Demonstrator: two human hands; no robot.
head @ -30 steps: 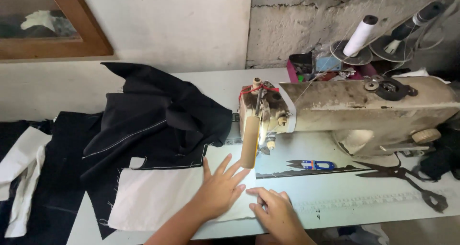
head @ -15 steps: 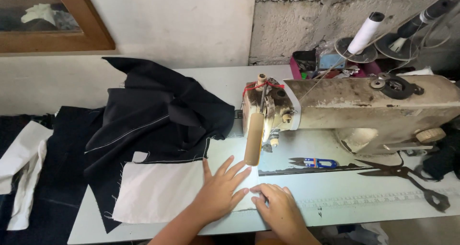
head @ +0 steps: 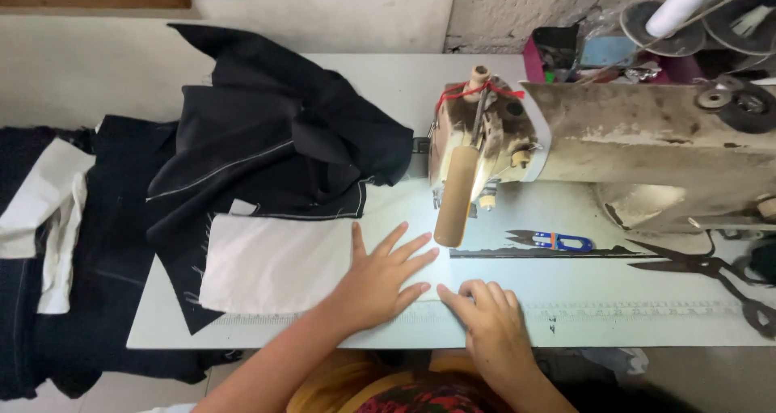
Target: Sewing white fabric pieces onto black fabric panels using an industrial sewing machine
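White lining cloth (head: 275, 263) lies flat on the table (head: 647, 316), in front of and to the left of the sewing machine (head: 614, 138), its long axis running left to right toward the needle end. Left hand (head: 380, 280) rests on its right end, fingers spread, palm down, gripping nothing. Right hand (head: 489, 320) lies flat just beside that end (fingers loosely curled, nothing held), below the machine head. Left hand is nearer. Black fabric (head: 267, 138), chalk-lined, is heaped left of the machine. Scissors (head: 711, 271) and blue snips (head: 558, 240) lie under its arm.
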